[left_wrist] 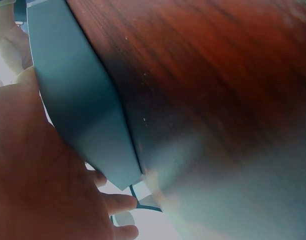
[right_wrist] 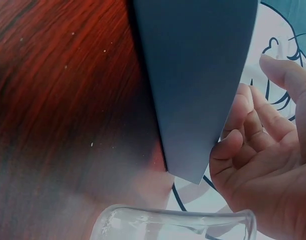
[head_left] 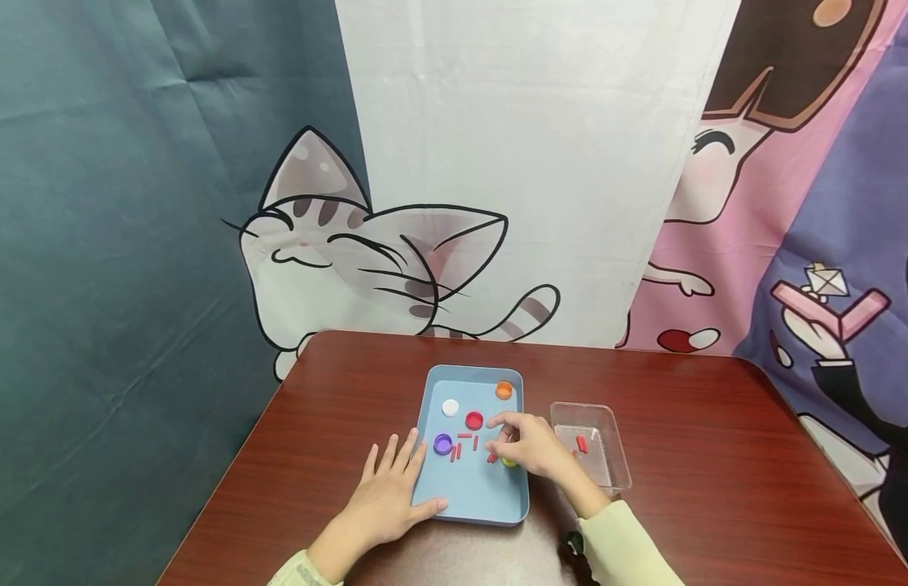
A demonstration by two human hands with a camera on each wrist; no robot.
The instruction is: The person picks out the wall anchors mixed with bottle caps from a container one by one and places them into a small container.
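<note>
The left hand [head_left: 386,498], fingers straight and spread, rests against the left edge of the pale blue rectangular tray [head_left: 478,495], its thumb over the near rim. The right hand [head_left: 533,446] hangs above the tray's right side, thumb and forefinger parted with nothing visible between them, over some small red sticks [head_left: 491,458] beside a partly hidden round yellow cap [head_left: 508,462]. More red sticks lie between the round purple cap [head_left: 443,443] and that hand, and others sit in the clear plastic box [head_left: 617,456] right of the tray.
</note>
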